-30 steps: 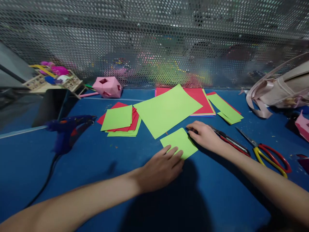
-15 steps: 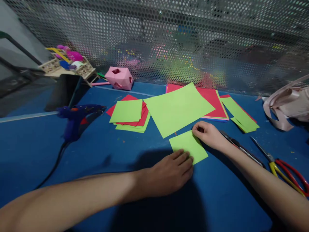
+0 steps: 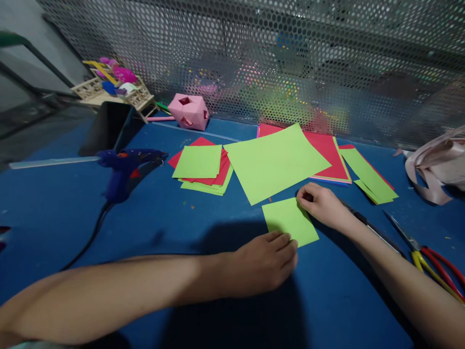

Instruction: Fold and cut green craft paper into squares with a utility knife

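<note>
A small light green paper square [image 3: 290, 218] lies on the blue table in front of me. My right hand [image 3: 317, 203] is closed in a pinch at its far right corner, thumb against the forefinger. At the near left corner, the bent fingers of my left hand [image 3: 267, 259] sit together over the paper's edge, and they hide that corner and the thumb. Just beyond the square is a larger green sheet [image 3: 276, 162], partly on top of a stack of red and other coloured sheets [image 3: 323, 150].
Cut red and green squares [image 3: 199, 162] are stacked left of centre. A blue glue gun [image 3: 121, 172], a dark phone-like device [image 3: 107, 126] and a pink paper polyhedron [image 3: 189, 111] lie further left. To the right are green strips [image 3: 366, 169], a cutter [image 3: 374, 230], scissors [image 3: 417, 247] and pink ribbon [image 3: 417, 174].
The view has shifted a little left, so things sit further right in it. Both hands keep their places on the green square.
</note>
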The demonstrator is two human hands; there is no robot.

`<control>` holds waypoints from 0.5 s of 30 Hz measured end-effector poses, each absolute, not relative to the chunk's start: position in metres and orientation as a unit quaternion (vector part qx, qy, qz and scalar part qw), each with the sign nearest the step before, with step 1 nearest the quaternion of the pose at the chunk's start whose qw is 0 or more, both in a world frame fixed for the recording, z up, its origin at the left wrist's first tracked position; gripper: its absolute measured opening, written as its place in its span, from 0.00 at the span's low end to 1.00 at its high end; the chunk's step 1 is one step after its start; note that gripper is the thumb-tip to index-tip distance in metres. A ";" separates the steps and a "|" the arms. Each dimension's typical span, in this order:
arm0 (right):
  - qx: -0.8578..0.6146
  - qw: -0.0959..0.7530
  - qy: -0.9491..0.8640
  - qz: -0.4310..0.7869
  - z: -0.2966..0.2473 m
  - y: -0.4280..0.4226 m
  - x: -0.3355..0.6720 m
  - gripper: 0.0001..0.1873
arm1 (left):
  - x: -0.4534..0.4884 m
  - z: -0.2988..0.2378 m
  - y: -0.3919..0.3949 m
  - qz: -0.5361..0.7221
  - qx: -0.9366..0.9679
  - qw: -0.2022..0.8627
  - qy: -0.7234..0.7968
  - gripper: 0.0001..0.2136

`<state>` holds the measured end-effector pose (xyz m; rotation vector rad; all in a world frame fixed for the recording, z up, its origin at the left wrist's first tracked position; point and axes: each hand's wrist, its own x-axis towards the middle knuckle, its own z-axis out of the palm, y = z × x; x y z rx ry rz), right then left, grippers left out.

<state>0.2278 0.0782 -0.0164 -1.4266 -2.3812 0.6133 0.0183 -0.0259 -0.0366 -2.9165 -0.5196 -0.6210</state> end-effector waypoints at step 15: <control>-0.493 0.152 -0.837 0.181 -0.017 0.077 0.230 0.04 | 0.031 -0.047 -0.016 -0.195 -0.938 -0.041 -0.282 0.11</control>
